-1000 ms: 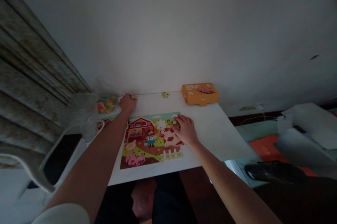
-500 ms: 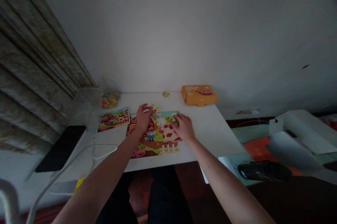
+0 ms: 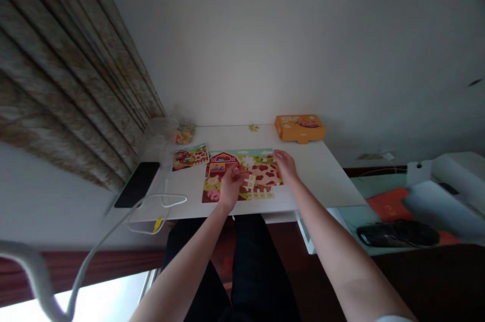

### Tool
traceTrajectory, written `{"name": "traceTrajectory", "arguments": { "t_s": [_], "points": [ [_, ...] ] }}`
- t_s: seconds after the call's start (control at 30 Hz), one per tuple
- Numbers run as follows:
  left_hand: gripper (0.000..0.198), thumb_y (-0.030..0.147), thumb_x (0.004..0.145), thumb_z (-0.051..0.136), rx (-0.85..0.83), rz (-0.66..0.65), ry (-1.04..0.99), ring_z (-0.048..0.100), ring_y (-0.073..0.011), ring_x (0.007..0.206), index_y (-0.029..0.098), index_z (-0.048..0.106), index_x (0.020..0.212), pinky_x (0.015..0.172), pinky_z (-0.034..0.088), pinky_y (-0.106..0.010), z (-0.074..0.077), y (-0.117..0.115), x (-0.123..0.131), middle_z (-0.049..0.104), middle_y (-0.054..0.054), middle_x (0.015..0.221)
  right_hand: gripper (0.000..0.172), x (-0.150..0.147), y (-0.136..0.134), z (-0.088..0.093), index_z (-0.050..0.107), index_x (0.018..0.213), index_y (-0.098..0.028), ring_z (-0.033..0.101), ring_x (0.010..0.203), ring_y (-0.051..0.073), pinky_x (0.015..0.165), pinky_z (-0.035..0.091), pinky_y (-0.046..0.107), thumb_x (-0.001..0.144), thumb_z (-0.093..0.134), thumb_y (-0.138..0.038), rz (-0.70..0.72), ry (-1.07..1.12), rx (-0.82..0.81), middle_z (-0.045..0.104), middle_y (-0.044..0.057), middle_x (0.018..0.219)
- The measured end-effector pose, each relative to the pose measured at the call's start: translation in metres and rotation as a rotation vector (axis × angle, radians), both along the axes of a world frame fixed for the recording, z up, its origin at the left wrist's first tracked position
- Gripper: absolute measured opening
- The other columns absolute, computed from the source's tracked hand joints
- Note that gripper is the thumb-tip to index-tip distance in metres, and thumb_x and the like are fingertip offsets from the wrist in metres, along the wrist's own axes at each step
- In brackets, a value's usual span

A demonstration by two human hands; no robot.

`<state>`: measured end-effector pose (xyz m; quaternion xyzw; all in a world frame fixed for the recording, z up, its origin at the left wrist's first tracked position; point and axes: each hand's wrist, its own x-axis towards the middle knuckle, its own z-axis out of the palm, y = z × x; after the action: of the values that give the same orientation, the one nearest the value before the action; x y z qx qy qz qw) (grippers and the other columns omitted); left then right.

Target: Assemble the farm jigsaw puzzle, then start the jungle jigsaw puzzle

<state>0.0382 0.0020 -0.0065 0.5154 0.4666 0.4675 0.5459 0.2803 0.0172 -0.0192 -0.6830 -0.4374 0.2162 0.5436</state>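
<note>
In the head view, both forearms reach forward from the bottom of the frame and converge on a white desk point(image 3: 314, 175), elbows wide apart and wrists low.

The left hand point(image 3: 229, 187) lies over the lower middle of a farm jigsaw puzzle point(image 3: 261, 173), with its fingers bunched together and pointing up and to the right. The fingertips are at the puzzle's surface, but I cannot tell whether they are clamped on a piece. The right hand point(image 3: 286, 166) is at the puzzle's upper right edge, angled down onto it, with its fingers loosely together and lying against the pieces, gripping nothing that shows.

The puzzle lies flat near the desk's front edge, with the hands well apart across it. Just left of it is a picture card point(image 3: 190, 157). Beyond them are a clear bag point(image 3: 162, 132) and a colourful heap of pieces point(image 3: 185, 134). A single loose piece point(image 3: 253, 127) lies near the back edge, beside an orange box point(image 3: 300, 128). A black phone point(image 3: 137, 184) and a white cable point(image 3: 166, 201) lie at the desk's left end.
</note>
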Motion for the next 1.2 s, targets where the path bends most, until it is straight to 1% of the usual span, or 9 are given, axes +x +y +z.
{"name": "traceTrajectory", "arguments": {
  "t_s": [0.1, 0.3, 0.47, 0.67, 0.77, 0.9, 0.97, 1.1, 1.2],
  "points": [
    [0.070, 0.009, 0.075, 0.065, 0.004, -0.087, 0.017, 0.073, -0.0195, 0.090, 0.022, 0.055, 0.143, 0.074, 0.059, -0.029, 0.007, -0.008, -0.006, 0.078, -0.005, 0.100, 0.055, -0.015, -0.025, 0.005, 0.072, 0.099, -0.018, 0.069, 0.100, 0.027, 0.092, 0.054, 0.042, 0.081, 0.063, -0.070, 0.000, 0.033, 0.082, 0.075, 0.012, 0.105],
    [0.074, 0.009, 0.075, 0.068, 0.044, -0.220, 0.108, 0.071, -0.0171, 0.080, 0.025, 0.053, 0.146, 0.070, 0.058, -0.028, 0.015, -0.008, -0.015, 0.076, -0.004, 0.098, 0.048, -0.061, -0.086, -0.002, 0.068, 0.104, -0.021, 0.071, 0.087, 0.024, 0.079, 0.057, 0.036, 0.083, 0.070, -0.064, 0.245, 0.140, 0.058, 0.075, 0.008, 0.095],
    [0.068, 0.008, 0.075, 0.068, 0.137, -0.246, 0.171, 0.068, -0.0130, 0.074, 0.026, 0.058, 0.139, 0.069, 0.057, -0.025, 0.014, -0.009, -0.005, 0.073, -0.002, 0.099, 0.054, -0.067, -0.093, -0.008, 0.066, 0.114, -0.022, 0.070, 0.083, 0.022, 0.079, 0.058, 0.035, 0.078, 0.075, -0.062, 0.387, 0.189, -0.022, 0.074, 0.006, 0.093],
    [0.053, 0.013, 0.084, 0.065, 0.263, -0.274, 0.307, 0.070, -0.0142, 0.077, 0.026, 0.059, 0.136, 0.073, 0.057, -0.026, 0.014, -0.014, 0.005, 0.073, -0.002, 0.100, 0.047, -0.058, -0.093, -0.008, 0.068, 0.122, -0.023, 0.065, 0.075, 0.019, 0.073, 0.056, 0.033, 0.086, 0.068, -0.054, 0.454, 0.065, -0.065, 0.071, 0.003, 0.088],
    [0.043, 0.019, 0.092, 0.061, 0.438, -0.260, 0.532, 0.071, -0.0208, 0.101, 0.026, 0.061, 0.134, 0.094, 0.056, -0.036, 0.017, -0.017, -0.004, 0.073, -0.007, 0.117, 0.046, -0.057, -0.093, -0.010, 0.068, 0.123, -0.023, 0.064, 0.075, 0.019, 0.073, 0.055, 0.033, 0.088, 0.065, -0.053, 0.410, 0.033, -0.032, 0.070, 0.004, 0.090],
    [0.037, 0.028, 0.095, 0.060, 0.673, -0.241, 0.887, 0.053, -0.0301, 0.137, 0.025, 0.065, 0.131, 0.122, 0.030, -0.053, 0.016, -0.023, -0.023, 0.064, -0.012, 0.139, 0.048, -0.056, -0.089, -0.014, 0.067, 0.119, -0.022, 0.065, 0.076, 0.020, 0.071, 0.055, 0.033, 0.086, 0.065, -0.057, 0.275, 0.107, 0.015, 0.070, 0.004, 0.088],
    [0.036, 0.033, 0.095, 0.061, 0.700, -0.251, 0.976, 0.050, -0.0323, 0.140, 0.025, 0.067, 0.129, 0.124, 0.024, -0.057, 0.012, -0.024, -0.028, 0.060, -0.014, 0.144, 0.049, -0.054, -0.088, -0.013, 0.065, 0.117, -0.023, 0.066, 0.080, 0.021, 0.073, 0.055, 0.033, 0.084, 0.066, -0.059, 0.199, 0.160, 0.053, 0.071, 0.005, 0.090],
    [0.036, 0.038, 0.098, 0.056, 0.674, -0.243, 1.058, 0.054, -0.0330, 0.136, 0.024, 0.067, 0.129, 0.122, 0.026, -0.058, 0.004, -0.024, -0.028, 0.060, -0.016, 0.144, 0.053, -0.039, -0.094, -0.004, 0.063, 0.116, -0.023, 0.066, 0.074, 0.020, 0.065, 0.054, 0.032, 0.079, 0.073, -0.059, 0.043, 0.300, 0.089, 0.071, 0.004, 0.085],
    [0.037, 0.038, 0.098, 0.054, 0.669, -0.235, 1.059, 0.055, -0.0335, 0.135, 0.023, 0.066, 0.130, 0.122, 0.026, -0.059, 0.004, -0.024, -0.026, 0.061, -0.016, 0.143, 0.053, -0.020, -0.106, 0.003, 0.065, 0.113, -0.021, 0.067, 0.071, 0.020, 0.064, 0.053, 0.031, 0.076, 0.077, -0.057, 0.001, 0.272, 0.066, 0.071, 0.002, 0.079]
  ]
}}
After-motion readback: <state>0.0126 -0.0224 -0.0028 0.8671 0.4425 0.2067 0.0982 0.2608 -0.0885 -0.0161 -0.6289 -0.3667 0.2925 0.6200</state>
